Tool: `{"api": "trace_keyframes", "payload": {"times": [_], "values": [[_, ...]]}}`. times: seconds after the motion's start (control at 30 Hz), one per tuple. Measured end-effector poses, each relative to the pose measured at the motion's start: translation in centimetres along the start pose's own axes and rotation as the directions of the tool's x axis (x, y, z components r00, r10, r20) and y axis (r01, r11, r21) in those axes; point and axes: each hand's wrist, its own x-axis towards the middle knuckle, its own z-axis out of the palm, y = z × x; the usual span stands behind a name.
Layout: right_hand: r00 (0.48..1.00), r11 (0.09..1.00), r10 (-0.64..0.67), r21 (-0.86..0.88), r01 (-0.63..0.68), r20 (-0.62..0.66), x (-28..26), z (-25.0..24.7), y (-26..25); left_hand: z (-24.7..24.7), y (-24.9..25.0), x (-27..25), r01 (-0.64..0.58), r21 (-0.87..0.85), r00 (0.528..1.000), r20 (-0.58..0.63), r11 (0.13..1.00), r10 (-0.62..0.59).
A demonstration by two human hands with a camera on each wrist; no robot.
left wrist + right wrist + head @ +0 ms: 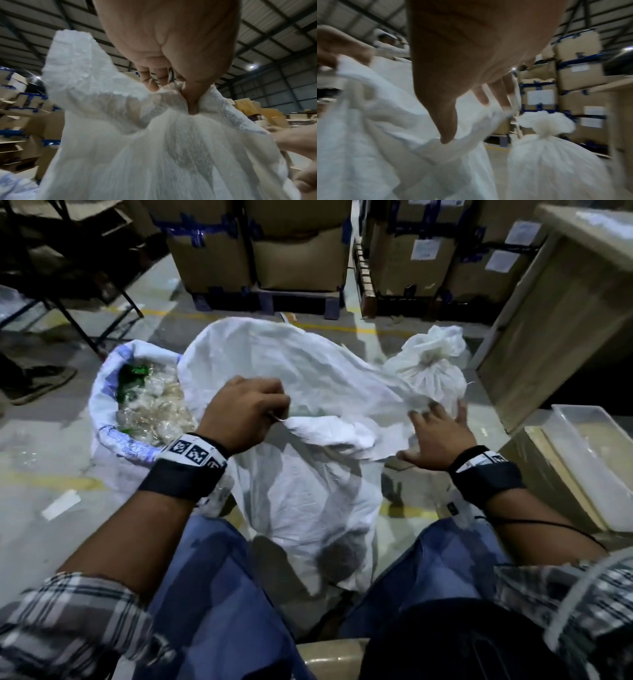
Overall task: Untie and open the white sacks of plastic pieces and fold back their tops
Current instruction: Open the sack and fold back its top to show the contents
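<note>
A tall white woven sack point(308, 494) stands between my knees, its mouth loose and its far flap raised. My left hand point(274, 409) pinches the near rim of the sack point(154, 148) between thumb and fingers point(190, 98). My right hand point(435, 419) is spread flat at the rim's right side, its straight fingers point(481, 97) touching the cloth point(402, 128). To the left stands an open sack point(109, 419) with its top folded back, full of clear and green plastic pieces point(154, 402). Behind my right hand a tied sack point(431, 368) stands knotted point(556, 155).
Stacked cardboard boxes on pallets point(260, 258) line the back. A wooden crate point(561, 313) and a clear plastic bin point(589, 460) stand at the right. A folding table's legs point(75, 323) and another person's shoe point(37, 383) are at the left. A white scrap point(61, 503) lies on the floor.
</note>
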Motion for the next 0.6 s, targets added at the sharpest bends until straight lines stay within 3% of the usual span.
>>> {"api": "trace_keyframes", "payload": {"times": [0.1, 0.17, 0.27, 0.37, 0.5, 0.6], "values": [[0.974, 0.999, 0.013, 0.049, -0.024, 0.227, -0.2, 0.8, 1.4, 0.0, -0.9, -0.9, 0.082, 0.016, 0.991, -0.112, 0.997, -0.080], [0.974, 0.990, -0.038, 0.143, 0.006, 0.221, -0.5, -0.1, 0.6, 0.3, -0.6, -0.9, 0.080, 0.020, 0.988, -0.135, 0.997, -0.076], [0.998, 0.920, -0.061, 0.385, 0.069, -0.033, -0.5, -3.3, -1.6, 1.1, 0.7, -0.5, 0.016, 0.019, 0.990, -0.143, 1.000, -0.013], [0.928, 0.770, -0.075, 0.570, 0.286, -0.364, -1.5, -6.5, -5.2, 1.9, 2.0, 0.1, -0.040, 0.014, 0.984, -0.174, 0.999, 0.042], [0.896, 0.695, -0.304, 0.567, 0.442, -0.325, -2.1, -8.2, -9.9, 2.4, 3.6, 0.6, -0.101, 0.015, 0.972, -0.212, 0.995, 0.102], [0.886, 0.745, -0.283, 0.498, 0.445, -0.368, -1.6, -7.5, -11.2, 2.3, 3.8, 0.5, -0.092, 0.010, 0.974, -0.207, 0.996, 0.092]]}}
